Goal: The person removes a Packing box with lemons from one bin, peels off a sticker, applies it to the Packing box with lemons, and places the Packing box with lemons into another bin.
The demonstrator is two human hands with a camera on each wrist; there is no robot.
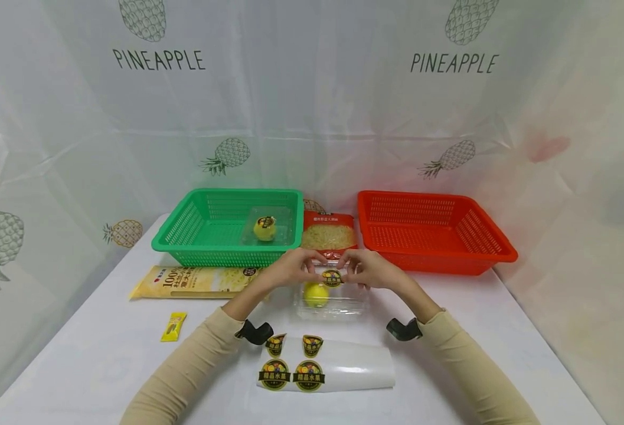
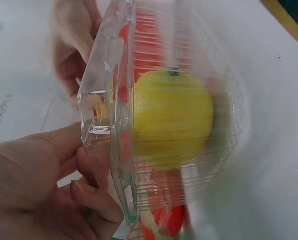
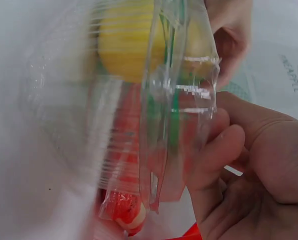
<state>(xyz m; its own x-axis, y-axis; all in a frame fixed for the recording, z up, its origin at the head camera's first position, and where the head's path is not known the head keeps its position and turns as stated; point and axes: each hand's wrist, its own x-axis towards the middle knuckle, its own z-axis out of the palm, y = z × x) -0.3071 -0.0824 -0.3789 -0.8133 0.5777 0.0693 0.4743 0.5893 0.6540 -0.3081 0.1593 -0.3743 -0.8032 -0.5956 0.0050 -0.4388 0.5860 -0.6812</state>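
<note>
A clear plastic clamshell box (image 1: 338, 307) stands on the table with a round yellow fruit (image 1: 316, 295) inside. At the far part of its lid is a round black-and-gold fruit sticker (image 1: 332, 278). My left hand (image 1: 293, 268) holds the sticker's left side, thumb at its edge and index finger curved beyond. The right hand (image 1: 371, 269) mirrors this on the other side. Both wrist views show the remaining fingers curled close against the lid, and the yellow fruit (image 2: 173, 120) through the ribbed wall. The lid partly hides the fingertips there.
Behind the box are a green basket (image 1: 226, 258) containing another boxed yellow fruit (image 1: 265, 229), a red pasta packet (image 1: 329, 233) and a red basket (image 1: 434, 262). A yellow noodle bag (image 1: 195, 282) and small yellow sachet (image 1: 174, 326) lie left. A sticker sheet (image 1: 359, 367) lies in front.
</note>
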